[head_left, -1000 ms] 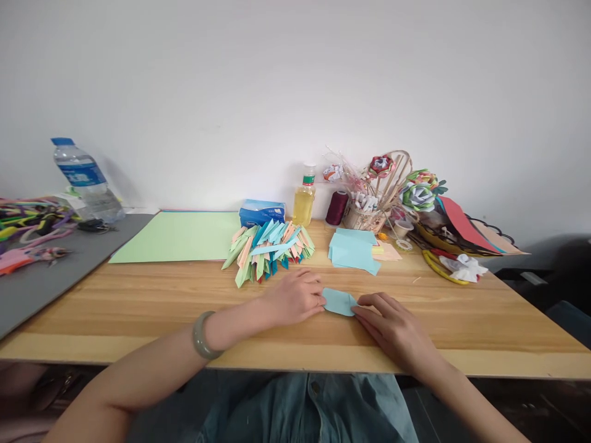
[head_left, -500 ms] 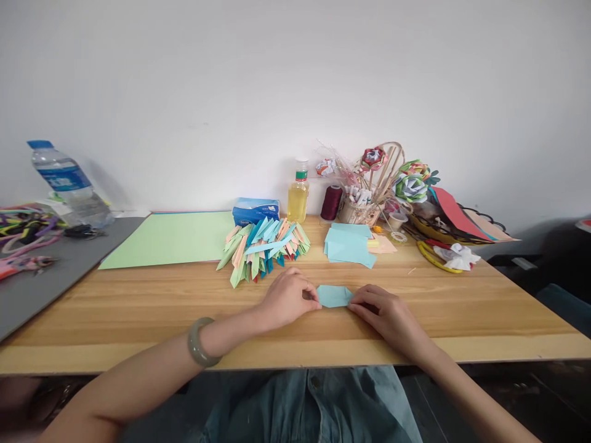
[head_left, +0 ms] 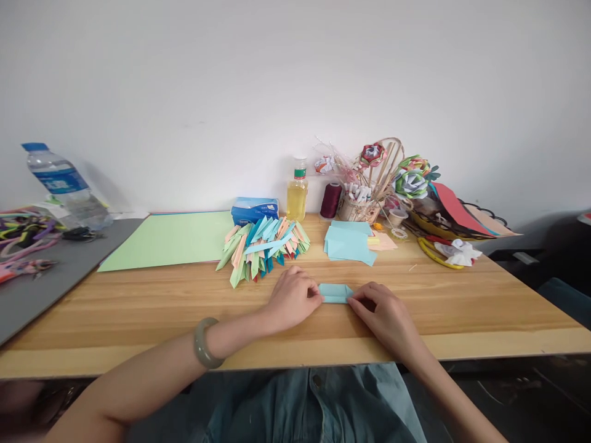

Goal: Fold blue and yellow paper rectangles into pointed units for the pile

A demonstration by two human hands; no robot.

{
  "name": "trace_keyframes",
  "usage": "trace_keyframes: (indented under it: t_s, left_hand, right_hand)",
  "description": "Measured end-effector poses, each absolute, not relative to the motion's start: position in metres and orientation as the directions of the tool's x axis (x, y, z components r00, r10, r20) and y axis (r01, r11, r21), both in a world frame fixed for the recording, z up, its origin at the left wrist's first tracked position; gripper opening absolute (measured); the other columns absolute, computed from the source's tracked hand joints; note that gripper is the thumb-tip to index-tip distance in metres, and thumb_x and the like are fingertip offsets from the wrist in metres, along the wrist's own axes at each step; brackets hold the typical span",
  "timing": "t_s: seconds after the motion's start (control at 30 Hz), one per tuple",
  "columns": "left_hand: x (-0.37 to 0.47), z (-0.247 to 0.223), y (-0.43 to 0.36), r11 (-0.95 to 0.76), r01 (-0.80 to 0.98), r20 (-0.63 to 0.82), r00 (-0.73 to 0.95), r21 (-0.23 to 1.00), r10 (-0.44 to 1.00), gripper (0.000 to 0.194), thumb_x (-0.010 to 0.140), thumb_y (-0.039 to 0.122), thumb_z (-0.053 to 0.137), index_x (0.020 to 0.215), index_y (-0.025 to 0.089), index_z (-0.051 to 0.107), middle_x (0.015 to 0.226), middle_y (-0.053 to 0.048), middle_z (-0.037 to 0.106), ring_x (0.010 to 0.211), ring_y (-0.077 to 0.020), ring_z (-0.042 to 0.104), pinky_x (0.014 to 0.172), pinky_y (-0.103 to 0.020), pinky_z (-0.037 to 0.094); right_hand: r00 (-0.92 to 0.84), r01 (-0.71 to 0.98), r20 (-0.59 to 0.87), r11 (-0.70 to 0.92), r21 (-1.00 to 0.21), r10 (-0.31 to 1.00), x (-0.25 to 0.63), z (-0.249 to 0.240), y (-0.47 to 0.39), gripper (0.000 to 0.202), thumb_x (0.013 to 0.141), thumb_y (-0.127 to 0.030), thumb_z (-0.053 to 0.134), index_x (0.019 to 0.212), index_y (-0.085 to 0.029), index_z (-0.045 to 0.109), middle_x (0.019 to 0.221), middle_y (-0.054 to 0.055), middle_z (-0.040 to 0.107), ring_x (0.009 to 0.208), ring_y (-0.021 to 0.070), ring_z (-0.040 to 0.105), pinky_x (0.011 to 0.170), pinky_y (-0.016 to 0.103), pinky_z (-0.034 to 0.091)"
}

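Between my hands, flat on the wooden table (head_left: 184, 307), lies a small light-blue piece of folded paper (head_left: 335, 293) with slanted ends and a fold along its near edge. My left hand (head_left: 295, 296) pinches its left end between thumb and fingers. At the right end, my right hand (head_left: 381, 311) grips the corner the same way. Just beyond my left hand sits a pile of folded paper strips (head_left: 263, 246) in green, blue, peach and teal. A stack of light-blue paper sheets (head_left: 349, 242) lies behind the folded piece.
Along the wall stand a blue tissue pack (head_left: 255, 210), a bottle of yellow liquid (head_left: 297, 194), a dark red thread spool (head_left: 331, 201) and a basket (head_left: 360, 211) with paper flowers. Green paper (head_left: 170, 240) and a water bottle (head_left: 67, 187) are on the left; pliers (head_left: 30, 269) lie nearer.
The near edge of the light-blue paper has been folded up, so the piece looks narrower. Both hands keep their pinch at its ends, and the view has shifted slightly.
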State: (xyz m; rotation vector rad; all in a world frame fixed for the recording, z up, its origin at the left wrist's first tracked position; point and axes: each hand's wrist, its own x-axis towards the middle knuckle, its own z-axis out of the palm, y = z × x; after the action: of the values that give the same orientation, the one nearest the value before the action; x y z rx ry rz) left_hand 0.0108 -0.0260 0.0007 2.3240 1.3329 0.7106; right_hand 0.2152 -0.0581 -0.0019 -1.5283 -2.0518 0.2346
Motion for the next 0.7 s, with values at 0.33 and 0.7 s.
trace_keyframes:
  t_s: [0.33,0.7]
  left_hand:
    - [0.0195,0.0063,-0.0299,-0.471,0.765,0.236,0.408,0.440,0.882,0.016,0.072,0.017,0.057,0.056,0.018,0.059,0.067,-0.002,0.063,0.086,-0.0226,0.048,0.080,-0.042,0.038]
    - [0.0195,0.0034,-0.0291,-0.459,0.774,0.234,0.395,0.435,0.888,0.015,0.070,0.018,0.059,0.056,0.018,0.059,0.075,-0.004,0.059,0.093,-0.0259,0.044,0.079,-0.043,0.036]
  right_hand:
    - [-0.198,0.890,0.379,0.328,-0.317,0.904,0.2127,-0.0061,-0.0560,0.018,0.081,-0.024,0.048,0.064,-0.021,0.048,0.070,0.004,0.057,0.068,0.0196,0.054,0.060,0.031,0.042]
    - [-0.204,0.939,0.363,0.286,-0.190,0.909,0.2096,-0.0056,-0.0577,0.016,0.082,-0.023,0.046,0.067,-0.021,0.046,0.073,0.003,0.058,0.070,0.0199,0.054,0.064,0.032,0.039]
